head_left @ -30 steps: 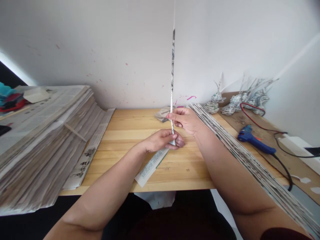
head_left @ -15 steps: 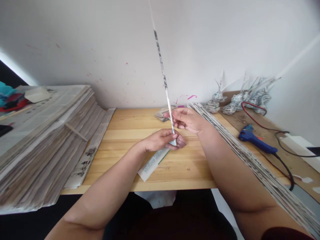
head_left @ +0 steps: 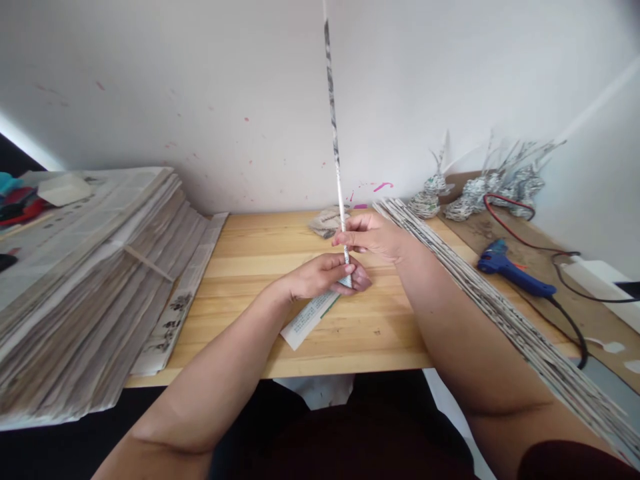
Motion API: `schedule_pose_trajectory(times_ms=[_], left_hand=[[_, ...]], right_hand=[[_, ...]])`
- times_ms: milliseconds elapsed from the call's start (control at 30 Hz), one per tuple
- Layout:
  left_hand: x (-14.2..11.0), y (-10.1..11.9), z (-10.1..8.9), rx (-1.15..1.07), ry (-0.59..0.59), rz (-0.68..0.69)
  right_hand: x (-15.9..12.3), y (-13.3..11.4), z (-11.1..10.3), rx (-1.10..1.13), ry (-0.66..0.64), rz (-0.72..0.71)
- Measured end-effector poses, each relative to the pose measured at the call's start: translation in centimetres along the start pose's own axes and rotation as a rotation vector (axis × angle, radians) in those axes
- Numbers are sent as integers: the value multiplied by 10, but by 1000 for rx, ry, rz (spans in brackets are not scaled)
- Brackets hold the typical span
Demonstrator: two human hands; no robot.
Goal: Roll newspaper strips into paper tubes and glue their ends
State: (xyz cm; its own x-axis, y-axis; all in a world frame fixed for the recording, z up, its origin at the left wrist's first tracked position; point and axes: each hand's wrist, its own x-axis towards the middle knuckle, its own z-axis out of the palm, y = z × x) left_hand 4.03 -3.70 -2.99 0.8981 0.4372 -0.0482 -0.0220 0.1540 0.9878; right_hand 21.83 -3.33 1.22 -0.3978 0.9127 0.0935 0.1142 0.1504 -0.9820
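A long thin rolled newspaper tube (head_left: 335, 127) stands nearly upright in front of the wall, its top reaching the upper edge of the view. My left hand (head_left: 333, 273) pinches its lower end, where a printed paper strip (head_left: 310, 320) runs from the tube down towards the tabletop. Just above, my right hand (head_left: 370, 237) closes its thumb and fingers around the tube. The strip is white with small print and a green edge; part of it is hidden behind my left hand.
A tall stack of newspaper strips (head_left: 100, 287) fills the left of the wooden table (head_left: 240, 267). Finished paper tubes (head_left: 470, 293) lie along the right. Beyond them are a blue glue gun (head_left: 515, 270) with cables and woven paper figures (head_left: 470, 200) on cardboard. A crumpled cloth-like piece (head_left: 325, 220) lies behind my hands.
My right hand has closed on the tube after its fingers were loosened beside it. The tube has tipped a little to the right, more upright. My left hand keeps its pinch.
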Motion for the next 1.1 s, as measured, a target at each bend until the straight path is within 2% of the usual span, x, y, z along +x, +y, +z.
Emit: schedule_pose_trajectory(times_ms=[67,133,300,500,733,900,967,1100], left_hand=[[-1,1,0,22,8,1],[-1,2,0,31,13,3],[-3,4,-2,15,23,29],[-3,4,-2,21,11,22],[-2,2,-4,14,-27,24],[-1,-1,-3,32,-4,36],[-1,-1,-4,30,0,32],[-2,1,-5,-4,-8,20]], right_hand=[[1,0,2,1,132,-15],[1,-1,2,22,178,-25],[-3,-4,-3,120,-72,-14],[2,1,1,207,84,-41],[1,4,-3,106,-103,-18],[2,-1,6,48,127,-35],[2,-3,8,36,168,-52],[-1,-4,2,29,-30,-37]])
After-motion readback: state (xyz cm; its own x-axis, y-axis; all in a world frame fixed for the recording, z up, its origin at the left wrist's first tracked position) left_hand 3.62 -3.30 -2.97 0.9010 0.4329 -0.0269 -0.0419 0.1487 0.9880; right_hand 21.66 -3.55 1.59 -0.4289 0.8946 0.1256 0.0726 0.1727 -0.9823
